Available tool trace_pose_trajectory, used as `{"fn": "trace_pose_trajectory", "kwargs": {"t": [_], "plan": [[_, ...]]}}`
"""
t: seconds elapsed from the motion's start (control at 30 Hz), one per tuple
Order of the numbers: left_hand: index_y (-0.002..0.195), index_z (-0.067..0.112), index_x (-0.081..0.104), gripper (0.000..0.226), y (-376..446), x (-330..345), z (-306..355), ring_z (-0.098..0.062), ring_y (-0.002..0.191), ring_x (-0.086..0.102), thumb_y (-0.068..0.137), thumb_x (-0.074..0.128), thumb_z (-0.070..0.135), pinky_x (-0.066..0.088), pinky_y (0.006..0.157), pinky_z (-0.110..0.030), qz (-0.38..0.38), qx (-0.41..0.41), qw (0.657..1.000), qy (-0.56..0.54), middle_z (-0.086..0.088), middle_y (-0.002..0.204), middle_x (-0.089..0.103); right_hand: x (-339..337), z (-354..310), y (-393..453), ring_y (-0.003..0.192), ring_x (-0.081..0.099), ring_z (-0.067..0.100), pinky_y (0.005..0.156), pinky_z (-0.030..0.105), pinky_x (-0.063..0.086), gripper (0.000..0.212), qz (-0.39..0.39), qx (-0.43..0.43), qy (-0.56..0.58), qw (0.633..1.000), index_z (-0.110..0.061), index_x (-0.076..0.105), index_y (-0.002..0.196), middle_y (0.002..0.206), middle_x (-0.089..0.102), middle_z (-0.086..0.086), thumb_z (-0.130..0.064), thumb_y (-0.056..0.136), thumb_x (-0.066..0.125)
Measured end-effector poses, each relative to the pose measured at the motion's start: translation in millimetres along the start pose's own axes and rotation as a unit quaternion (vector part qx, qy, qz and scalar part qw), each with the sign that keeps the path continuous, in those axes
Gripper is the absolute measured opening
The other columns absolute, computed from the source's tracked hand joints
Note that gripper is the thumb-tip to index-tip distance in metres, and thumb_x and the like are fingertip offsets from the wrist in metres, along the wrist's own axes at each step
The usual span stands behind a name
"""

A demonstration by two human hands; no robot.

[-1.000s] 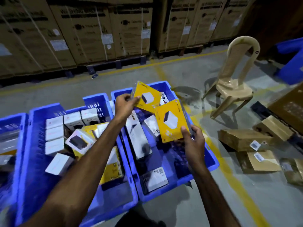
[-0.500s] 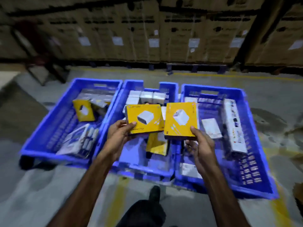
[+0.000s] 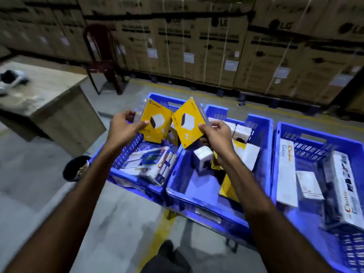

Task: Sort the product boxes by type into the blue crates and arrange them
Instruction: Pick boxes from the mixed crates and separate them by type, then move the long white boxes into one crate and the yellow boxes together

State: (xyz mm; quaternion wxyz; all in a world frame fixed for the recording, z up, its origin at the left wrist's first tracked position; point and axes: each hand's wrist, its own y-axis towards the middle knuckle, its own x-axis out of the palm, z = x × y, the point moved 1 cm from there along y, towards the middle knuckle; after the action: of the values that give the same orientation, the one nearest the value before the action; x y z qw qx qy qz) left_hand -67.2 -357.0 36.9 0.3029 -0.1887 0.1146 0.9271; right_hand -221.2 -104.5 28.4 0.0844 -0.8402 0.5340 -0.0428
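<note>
On the floor's left side a wooden bench (image 3: 45, 91) stands well apart from three blue crates in a row. Above the left crate (image 3: 126, 154), the left hand (image 3: 123, 131) has its grip closed on one yellow box (image 3: 155, 123), thumb on the printed face and fingers curled behind, so the box tilts up clear of everything below. Just beside it, over the seam with the middle crate (image 3: 197, 190), the right hand (image 3: 218, 134) pinches a second yellow box (image 3: 188, 122) by its lower corner, angled the other way, the two boxes' edges nearly meeting. Both are flat yellow cartons picturing a small white cube-shaped plug; they look the same type. I'd judge this the carrying step: a matched pair in hand, not yet placed. Next they need lowering into whichever crate holds that type, laid flat or stood neatly against yellow ones. The right crate (image 3: 315, 134) holds long white boxes
</note>
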Motion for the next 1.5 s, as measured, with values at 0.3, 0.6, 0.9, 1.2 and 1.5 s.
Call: {"fn": "trace_pose_trajectory", "kwargs": {"t": [0.3,0.6,0.9,1.2,1.5], "plan": [[0.109,0.012,0.076,0.043,128,-10,-69,-0.029,0.093,0.07,0.072,0.085,0.033,0.045,0.072,-0.033,-0.146,0.061,0.949,0.273,-0.012,0.098,0.075,118,19,75,0.109,0.068,0.033,0.091,0.039,0.055,0.034,0.012,0.001,-0.347,0.938,-0.016,0.07,0.1,0.112,0.075,0.013,-0.044,0.08,0.073],[0.126,0.013,0.071,0.035,160,4,-103,-0.036,0.121,0.062,0.09,0.068,0.013,0.048,0.104,-0.043,-0.115,0.069,0.956,0.261,-0.017,0.128,0.068,141,26,90,0.131,0.061,0.026,0.113,0.035,0.046,0.046,-0.032,-0.023,-0.357,0.933,-0.005,0.063,0.139,0.138,0.067,0.012,-0.011,0.093,0.069],[0.122,0.016,0.074,0.033,86,22,-99,-0.019,0.102,0.069,0.091,0.078,0.027,0.055,0.088,-0.032,-0.272,0.136,0.938,0.168,0.003,0.118,0.07,98,39,59,0.072,0.061,-0.002,0.071,0.022,0.048,0.018,-0.007,-0.059,-0.329,0.942,-0.013,0.076,0.113,0.102,0.073,-0.003,-0.014,0.099,0.066],[0.122,0.026,0.073,0.039,-3,30,-103,-0.009,0.11,0.064,0.087,0.079,0.042,0.059,0.09,-0.043,-0.258,0.12,0.954,0.093,0.008,0.117,0.071,47,71,-8,0.079,0.068,0.015,0.07,0.04,0.054,0.015,-0.031,-0.041,-0.262,0.964,-0.015,0.076,0.11,0.098,0.075,0.001,-0.016,0.102,0.064],[0.154,0.031,0.04,0.098,-70,36,-66,-0.025,0.135,0.044,0.074,0.059,0.085,0.049,0.105,-0.046,-0.176,0.147,0.942,0.244,-0.002,0.145,0.047,25,99,-40,0.092,0.068,0.01,0.087,0.036,0.057,0.014,-0.052,-0.031,-0.223,0.973,-0.016,0.074,0.112,0.102,0.073,-0.005,-0.013,0.101,0.065]]}}
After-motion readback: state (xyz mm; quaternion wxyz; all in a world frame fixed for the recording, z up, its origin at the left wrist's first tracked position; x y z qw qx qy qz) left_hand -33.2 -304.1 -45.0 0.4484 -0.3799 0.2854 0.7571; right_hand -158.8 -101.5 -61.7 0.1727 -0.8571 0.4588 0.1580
